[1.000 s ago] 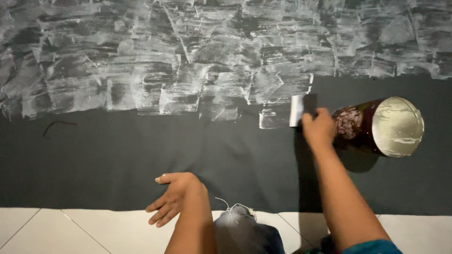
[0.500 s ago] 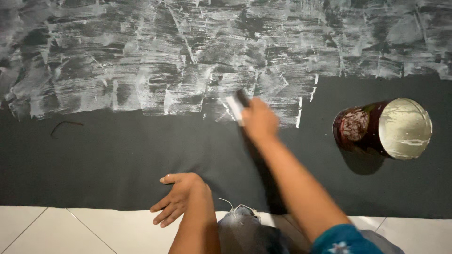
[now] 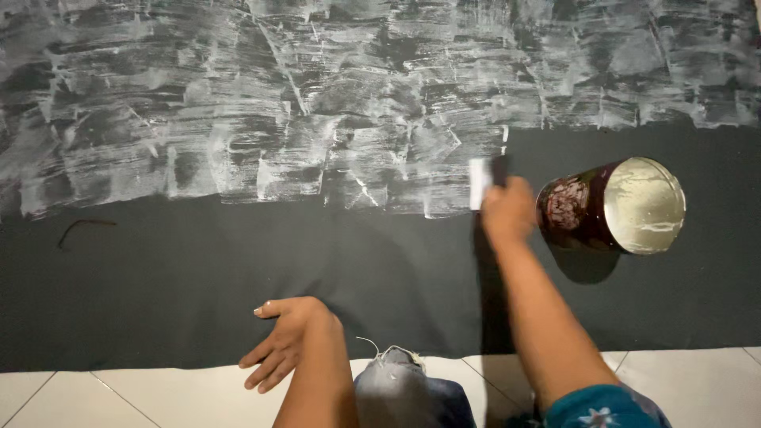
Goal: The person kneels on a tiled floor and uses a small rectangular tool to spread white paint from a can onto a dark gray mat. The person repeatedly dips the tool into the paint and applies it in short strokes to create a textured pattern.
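— Right hand (image 3: 507,212)? Clenched on a small flat scraper (image 3: 480,182), back at the white coat's (image 3: 317,119) lower edge, at nine o'clock of the tin of white paste (image 3: 626,206), after a swing out left half a second ago.

— And the left hand (image 3: 281,341)? Released, fingers spread, pressed flat on the dark sheet (image 3: 158,285) at six o'clock, unmoved. Probably another stroke under way; lower half still bare.

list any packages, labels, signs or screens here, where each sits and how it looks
Can: the only package; round, open, on the dark sheet beside the right hand, dark red-brown wall, pale whitish paste inside.
Label: on the can's side facing the hand, reddish mottled pattern, blurred.
No signs or screens.
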`<state>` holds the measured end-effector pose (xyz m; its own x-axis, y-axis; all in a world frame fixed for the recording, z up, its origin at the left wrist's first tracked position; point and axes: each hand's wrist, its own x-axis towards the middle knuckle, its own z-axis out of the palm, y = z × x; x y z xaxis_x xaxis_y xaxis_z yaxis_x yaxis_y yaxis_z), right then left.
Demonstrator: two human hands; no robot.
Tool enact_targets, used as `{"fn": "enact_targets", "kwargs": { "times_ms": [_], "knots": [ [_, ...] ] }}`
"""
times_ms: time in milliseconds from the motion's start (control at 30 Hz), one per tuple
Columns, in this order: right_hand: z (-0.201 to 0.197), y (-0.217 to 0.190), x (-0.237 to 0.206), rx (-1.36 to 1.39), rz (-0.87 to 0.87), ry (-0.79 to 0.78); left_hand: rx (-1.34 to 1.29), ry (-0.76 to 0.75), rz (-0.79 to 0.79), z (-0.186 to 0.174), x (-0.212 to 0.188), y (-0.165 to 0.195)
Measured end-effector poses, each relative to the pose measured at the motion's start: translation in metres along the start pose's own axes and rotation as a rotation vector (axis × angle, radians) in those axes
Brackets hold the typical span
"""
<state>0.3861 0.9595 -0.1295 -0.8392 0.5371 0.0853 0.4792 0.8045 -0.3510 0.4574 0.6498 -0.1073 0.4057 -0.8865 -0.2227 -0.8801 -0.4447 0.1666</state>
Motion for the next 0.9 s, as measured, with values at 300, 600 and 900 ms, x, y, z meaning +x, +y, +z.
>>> {"fn": "enact_targets", "kwargs": {
  "times_ms": [300, 600, 900],
  "knots": [
    [-0.103, 0.052, -0.024, 0.325, -0.041, 0.129, 0.013, 0.021, 0.015, -0.003, 0.0, -0.004],
    [-0.196, 0.16, 0.006, 0.235, 0.053, 0.368, 0.098, -0.096, 0.048, -0.017, -0.005, -0.012],
    [-0.166, 0.21, 0.04, -0.008, 0.212, -0.102, -0.026, -0.089, 0.138, 0.017, -0.011, -0.048]
  ]
}}
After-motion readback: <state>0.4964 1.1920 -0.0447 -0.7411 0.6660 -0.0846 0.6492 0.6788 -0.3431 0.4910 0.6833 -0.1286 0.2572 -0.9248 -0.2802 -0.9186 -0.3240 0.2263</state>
